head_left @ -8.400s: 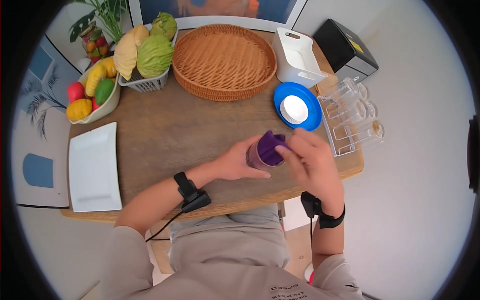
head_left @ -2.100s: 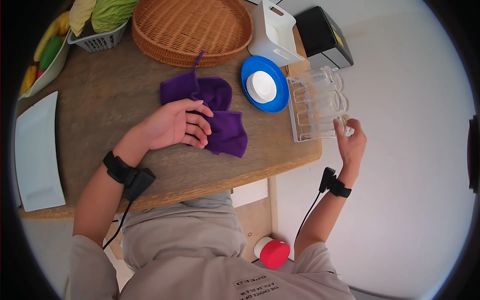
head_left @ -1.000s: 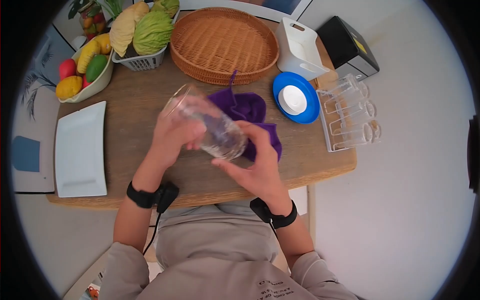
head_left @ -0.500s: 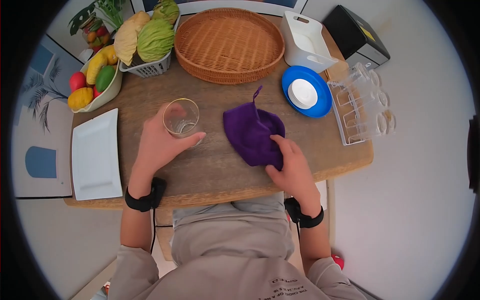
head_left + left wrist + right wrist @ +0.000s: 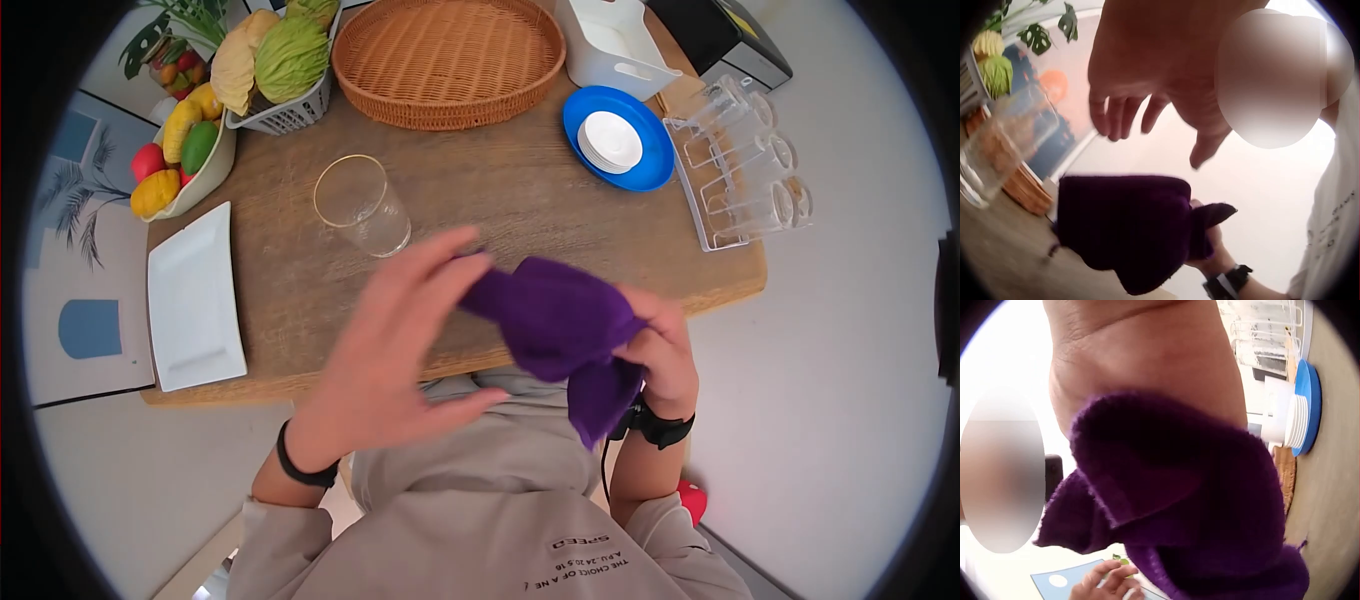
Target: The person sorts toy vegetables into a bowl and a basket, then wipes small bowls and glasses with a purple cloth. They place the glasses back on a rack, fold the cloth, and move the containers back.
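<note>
A purple cloth [image 5: 560, 320] is held up near the front edge of the tabletop [image 5: 275, 290]; the right hand [image 5: 665, 350] grips one end, so the rest falls loose. The left hand [image 5: 385, 355], fingers spread, holds nothing beside it. Beyond, a clear glass [image 5: 365, 205] stands upright, seemingly steady unsupported; rightward, a rack [image 5: 690, 190] appears to keep other glasses [image 5: 770, 205] separated.

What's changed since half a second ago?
The left hand let go of the glass, which stands on the table, and moved right and back, near the purple cloth. The right hand, gripping that cloth, lifted it up and back. Unchanged: wicker tray, blue plate with white dishes, glass rack.
</note>
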`<action>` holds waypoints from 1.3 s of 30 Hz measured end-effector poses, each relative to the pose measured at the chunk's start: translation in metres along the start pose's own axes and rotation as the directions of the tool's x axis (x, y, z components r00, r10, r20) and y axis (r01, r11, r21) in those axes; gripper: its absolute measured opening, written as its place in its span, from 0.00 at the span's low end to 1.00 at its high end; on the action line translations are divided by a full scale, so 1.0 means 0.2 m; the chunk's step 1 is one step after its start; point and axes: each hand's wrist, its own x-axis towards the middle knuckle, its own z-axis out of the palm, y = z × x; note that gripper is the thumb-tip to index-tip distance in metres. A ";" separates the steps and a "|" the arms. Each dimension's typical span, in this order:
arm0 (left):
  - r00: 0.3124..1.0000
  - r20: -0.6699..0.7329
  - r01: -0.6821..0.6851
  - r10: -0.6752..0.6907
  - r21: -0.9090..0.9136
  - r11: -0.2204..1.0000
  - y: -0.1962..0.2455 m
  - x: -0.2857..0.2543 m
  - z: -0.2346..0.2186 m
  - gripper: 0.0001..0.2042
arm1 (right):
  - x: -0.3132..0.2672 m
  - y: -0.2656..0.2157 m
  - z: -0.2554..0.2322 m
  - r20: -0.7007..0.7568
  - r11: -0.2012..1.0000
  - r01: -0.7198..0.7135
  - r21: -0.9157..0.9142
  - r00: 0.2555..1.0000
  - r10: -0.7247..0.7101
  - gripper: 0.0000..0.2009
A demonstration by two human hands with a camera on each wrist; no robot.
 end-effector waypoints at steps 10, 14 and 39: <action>0.768 0.539 0.559 -0.347 -0.297 0.775 -0.07 0.07 -0.01 0.14 | -0.11 -0.01 -0.06 -0.134 0.866 -0.249 -0.434 0.968 0.211 0.18; 0.787 0.516 0.586 -0.340 -0.450 0.673 -0.05 0.08 -0.06 0.15 | -0.07 0.02 -0.09 -0.050 0.633 -0.133 -0.763 0.988 0.148 0.25; 0.945 0.305 0.113 -0.116 0.027 0.993 -0.05 -0.02 -0.04 0.26 | -0.12 0.06 0.03 -0.219 0.795 -0.204 -0.571 0.971 0.092 0.20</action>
